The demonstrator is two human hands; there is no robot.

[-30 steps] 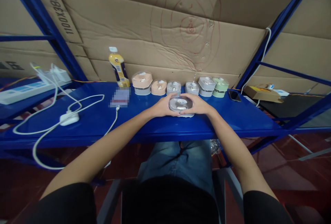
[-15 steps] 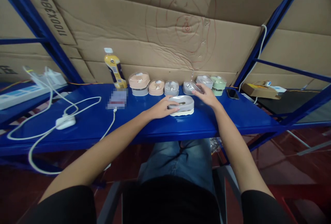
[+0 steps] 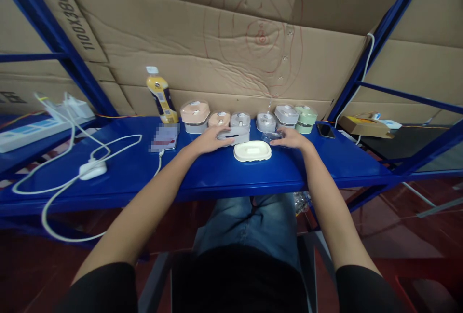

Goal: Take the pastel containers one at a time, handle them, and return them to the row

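My left hand (image 3: 211, 140) grips a grey oval frame (image 3: 239, 135) with a dark slot in it, raised a little at the left of centre. In my right hand (image 3: 291, 138) is a clear plastic cover (image 3: 272, 137), held by its right side. Between and in front of my hands, a cream oval base (image 3: 252, 151) lies on the blue table. Behind them stand small lidded boxes: a peach one (image 3: 219, 119), a grey one (image 3: 240, 120) and another grey one (image 3: 266, 122).
Along the back are a peach-and-grey box (image 3: 195, 116), a grey stacked box (image 3: 286, 115) and a green box (image 3: 306, 118). A yellow bottle (image 3: 161, 96), phone (image 3: 326, 130), white cables and charger (image 3: 92, 170) lie around the blue table (image 3: 231, 180).
My left hand has lifted the grey frame off the cream base and moved it left. My right hand has brought the clear cover down towards me, uncovering the grey box behind.
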